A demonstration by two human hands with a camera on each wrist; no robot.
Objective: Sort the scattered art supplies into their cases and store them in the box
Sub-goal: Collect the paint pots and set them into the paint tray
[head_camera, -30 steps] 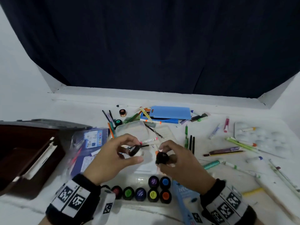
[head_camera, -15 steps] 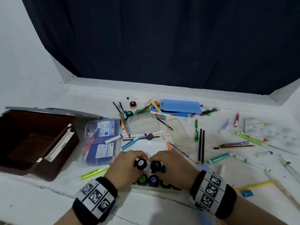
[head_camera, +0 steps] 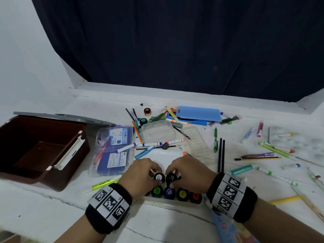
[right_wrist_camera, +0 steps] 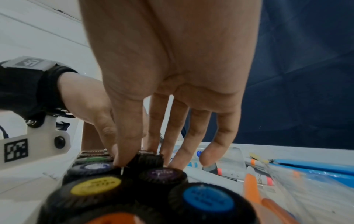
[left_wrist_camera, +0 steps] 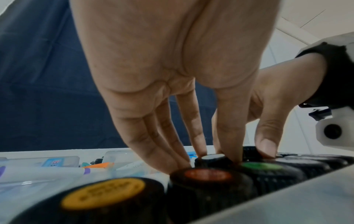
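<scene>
A clear paint case [head_camera: 166,203] lies at the near table edge with several black pots in it, their caps green [head_camera: 156,190], blue [head_camera: 169,191], yellow [head_camera: 182,193] and orange [head_camera: 195,196]. My left hand [head_camera: 156,175] pinches a white-capped paint pot [head_camera: 159,177] down in the back row. The left wrist view has this pot [left_wrist_camera: 212,158] between thumb and fingers. Right beside it, my right hand [head_camera: 175,174] pinches a black-capped paint pot [head_camera: 172,178], seen as a ribbed pot [right_wrist_camera: 145,159] in the right wrist view. The open brown box [head_camera: 70,174] stands at the left.
A blue marker case [head_camera: 112,149] lies between box and paint case. Behind the hands are a clear tray [head_camera: 157,131] and a blue pencil case [head_camera: 198,114]. Loose pens, pencils and markers cover the middle and right. A white palette [head_camera: 298,142] sits far right.
Both hands came down from mid-air toward me, carrying the two pots into the back row of the paint case. Over the last half second they have barely moved.
</scene>
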